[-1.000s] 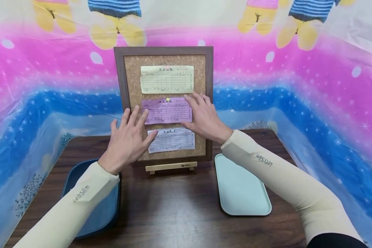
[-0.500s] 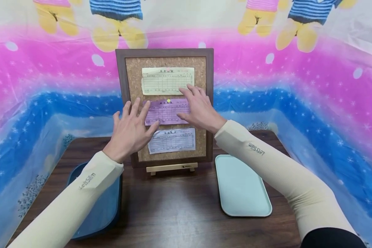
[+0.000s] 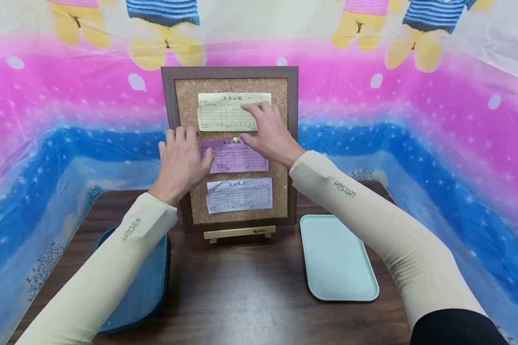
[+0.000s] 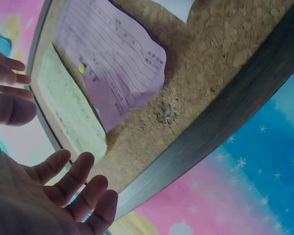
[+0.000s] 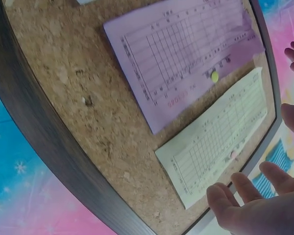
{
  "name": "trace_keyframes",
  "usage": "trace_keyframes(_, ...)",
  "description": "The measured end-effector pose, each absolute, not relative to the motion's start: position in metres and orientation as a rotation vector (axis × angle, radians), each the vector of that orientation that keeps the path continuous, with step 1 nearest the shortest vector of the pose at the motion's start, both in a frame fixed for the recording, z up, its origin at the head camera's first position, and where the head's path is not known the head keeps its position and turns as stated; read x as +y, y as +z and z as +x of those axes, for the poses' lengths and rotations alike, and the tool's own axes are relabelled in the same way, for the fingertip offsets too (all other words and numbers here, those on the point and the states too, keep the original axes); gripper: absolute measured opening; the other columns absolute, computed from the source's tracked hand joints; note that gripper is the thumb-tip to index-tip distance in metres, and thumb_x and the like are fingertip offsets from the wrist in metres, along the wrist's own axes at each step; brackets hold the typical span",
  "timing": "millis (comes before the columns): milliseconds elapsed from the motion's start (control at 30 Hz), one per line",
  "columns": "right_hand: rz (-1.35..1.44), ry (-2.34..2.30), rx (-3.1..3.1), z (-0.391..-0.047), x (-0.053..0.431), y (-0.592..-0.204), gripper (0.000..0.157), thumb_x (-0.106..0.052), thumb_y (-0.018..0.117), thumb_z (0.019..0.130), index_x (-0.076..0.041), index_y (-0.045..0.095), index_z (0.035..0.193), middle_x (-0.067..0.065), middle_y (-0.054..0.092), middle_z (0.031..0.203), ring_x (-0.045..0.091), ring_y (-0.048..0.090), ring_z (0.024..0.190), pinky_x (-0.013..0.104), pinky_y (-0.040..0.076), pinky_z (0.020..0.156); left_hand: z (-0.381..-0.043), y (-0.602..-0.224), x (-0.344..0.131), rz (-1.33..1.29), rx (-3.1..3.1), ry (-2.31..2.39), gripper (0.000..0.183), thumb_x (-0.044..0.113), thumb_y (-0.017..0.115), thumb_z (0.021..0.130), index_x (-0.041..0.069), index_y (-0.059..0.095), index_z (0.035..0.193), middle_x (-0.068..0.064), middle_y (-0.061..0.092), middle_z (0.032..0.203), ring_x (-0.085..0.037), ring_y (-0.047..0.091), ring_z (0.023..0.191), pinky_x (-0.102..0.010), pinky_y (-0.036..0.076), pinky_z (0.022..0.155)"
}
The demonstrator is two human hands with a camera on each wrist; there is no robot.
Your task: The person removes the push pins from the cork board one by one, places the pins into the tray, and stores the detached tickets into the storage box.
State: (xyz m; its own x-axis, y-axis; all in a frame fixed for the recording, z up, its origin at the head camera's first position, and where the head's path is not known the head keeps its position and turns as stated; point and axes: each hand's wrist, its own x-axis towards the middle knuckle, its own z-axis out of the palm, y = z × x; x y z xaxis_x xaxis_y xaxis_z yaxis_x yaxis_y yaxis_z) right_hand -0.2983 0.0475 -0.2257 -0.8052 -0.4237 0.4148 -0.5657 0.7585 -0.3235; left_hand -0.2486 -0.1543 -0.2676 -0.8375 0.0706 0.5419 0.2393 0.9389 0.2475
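Observation:
A wood-framed cork board [image 3: 279, 206] bears three printed form slips, one above another. The pale yellow slip [image 3: 217, 115] is uppermost, fixed by a pink pushpin [image 5: 233, 154]. Below it hangs the purple slip [image 3: 237, 160] with a yellow pushpin [image 3: 235, 139], and lowest is the bluish-white slip [image 3: 239, 199] with a white pushpin [image 3: 241, 183]. My left hand [image 3: 179, 163] is before the board's left side, fingers loosely bent, near the purple slip's left end. My right hand [image 3: 273, 134] hovers before the yellow slip's right part, thumb and fingers apart. Neither hand holds anything.
A small wooden easel [image 3: 239, 233] supports the board on the dark wooden table [image 3: 233, 287]. To the left is a blue tray [image 3: 142, 292], partly behind the left sleeve. A pale green tray [image 3: 341, 263] lies at right. A patterned cloth [image 3: 414, 110] surrounds the table.
My right hand has moved up and left, from the purple slip's right end to before the yellow slip. My left hand has risen slightly, its fingers more bent. The slips have stayed in place.

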Motion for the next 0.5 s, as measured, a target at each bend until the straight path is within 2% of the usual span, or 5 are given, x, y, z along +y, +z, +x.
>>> trace_keyframes(267, 0.744, 0.627, -2.685, -0.313, 0.036, -0.21, 0.061, -0.025, 0.065, 0.09, -0.017, 0.038, 0.144, 0.007, 0.042, 0.137, 0.021, 0.036, 0.124, 0.031, 0.029, 0.102, -0.266, -0.255, -0.163, -0.219, -2.434, -0.452, 0.034, 0.025, 0.052, 0.09, -0.004, 0.05, 0.108, -0.019, 0.049, 0.1, -0.036, 0.04, 0.092, -0.047, 0.035, 0.076)
trace_keyframes(500, 0.722, 0.667, -2.706, -0.324, 0.032, -0.208, 0.054, -0.02, 0.061, 0.092, -0.016, 0.04, 0.141, 0.005, 0.047, 0.132, 0.018, 0.043, 0.12, 0.03, 0.033, 0.099, -0.279, -0.248, -0.166, -0.192, -2.403, -0.495, 0.033, 0.023, 0.05, 0.092, -0.005, 0.052, 0.111, -0.02, 0.053, 0.101, -0.035, 0.04, 0.09, -0.046, 0.035, 0.08)
